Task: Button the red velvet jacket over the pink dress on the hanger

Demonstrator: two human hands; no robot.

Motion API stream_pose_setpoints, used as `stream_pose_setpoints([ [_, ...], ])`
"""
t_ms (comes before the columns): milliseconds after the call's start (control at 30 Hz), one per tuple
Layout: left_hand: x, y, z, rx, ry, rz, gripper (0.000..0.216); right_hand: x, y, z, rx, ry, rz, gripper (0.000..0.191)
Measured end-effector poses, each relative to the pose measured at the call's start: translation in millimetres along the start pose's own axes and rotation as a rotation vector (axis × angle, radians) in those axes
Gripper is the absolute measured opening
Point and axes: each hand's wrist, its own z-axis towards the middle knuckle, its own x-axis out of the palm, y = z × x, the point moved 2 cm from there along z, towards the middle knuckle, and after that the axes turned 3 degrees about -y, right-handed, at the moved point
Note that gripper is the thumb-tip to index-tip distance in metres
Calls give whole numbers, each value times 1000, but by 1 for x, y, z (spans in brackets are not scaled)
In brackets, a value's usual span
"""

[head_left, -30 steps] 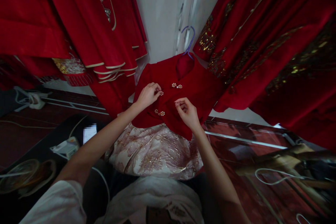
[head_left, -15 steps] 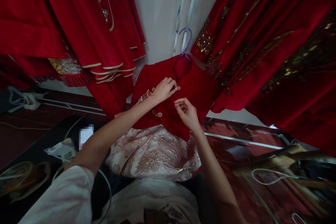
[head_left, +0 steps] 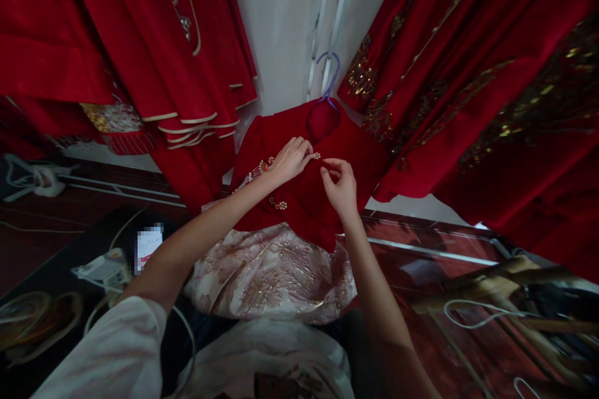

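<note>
A small red velvet jacket (head_left: 355,156) hangs on a purple hanger (head_left: 329,75) over a pink and gold brocade skirt (head_left: 271,271). My left hand (head_left: 291,159) pinches the jacket front at the upper pearl button (head_left: 317,155). My right hand (head_left: 340,186) is closed on the fabric edge just right of that button, fingertips close to the left hand's. A lower pearl button (head_left: 281,204) shows below my left wrist. A beaded tassel (head_left: 259,169) pokes out beside that wrist.
Red embroidered garments hang close on the left (head_left: 154,43) and right (head_left: 468,75), with a white wall (head_left: 281,12) between. A white device and cables (head_left: 100,268) lie at the lower left. Dark reddish floor (head_left: 421,274) and loose cords (head_left: 472,315) are at the right.
My left hand moved up and right from the middle button to the upper one. My right hand rose to meet it. The beaded tassel came into view.
</note>
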Motion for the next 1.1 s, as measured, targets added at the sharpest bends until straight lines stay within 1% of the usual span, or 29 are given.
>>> stream_pose_setpoints([
  [33,-3,-1,3,46,9,29,17,6,1,11,-32,-20,25,28],
  [67,-5,-3,6,95,17,54,20,14,1,23,-51,-12,70,34],
  [133,-8,-3,13,181,49,80,23,34,2,44,-33,75,156,47],
  [167,-9,-3,17,203,75,83,23,43,1,53,8,94,157,54],
  [233,-9,2,22,193,135,84,20,56,-1,62,143,67,77,72],
  [300,-8,10,26,151,162,97,18,59,-4,61,254,-10,-38,89],
  [367,-10,22,28,106,118,113,20,52,-6,54,311,-68,-133,99],
  [400,-11,29,28,82,75,112,21,46,-7,51,328,-78,-172,100],
  [433,-12,37,29,53,26,103,23,39,-10,49,344,-81,-210,99],
  [500,-16,54,29,-3,-63,82,28,22,-14,48,355,-91,-288,90],
  [567,-21,70,30,-46,-108,100,34,5,-19,53,298,-122,-348,76],
  [600,-24,75,31,-71,-106,133,36,-3,-20,55,244,-139,-372,69],
  [633,-27,79,33,-103,-84,183,37,-11,-20,58,182,-156,-396,64],
  [700,-32,80,34,-197,13,321,37,-24,-19,63,59,-193,-457,55],
  [800,-37,72,33,-314,177,520,45,-38,-14,70,-50,-238,-586,50],
  [833,-38,69,31,-329,209,557,47,-41,-14,72,-58,-227,-625,50],
  [900,-37,64,30,-328,236,582,50,-44,-17,79,-34,-166,-684,50],
  [1000,-33,64,30,-321,221,567,50,-44,-27,88,37,-84,-755,50],
  [1100,-28,69,32,-336,204,544,48,-44,-36,94,85,-54,-842,54],
])
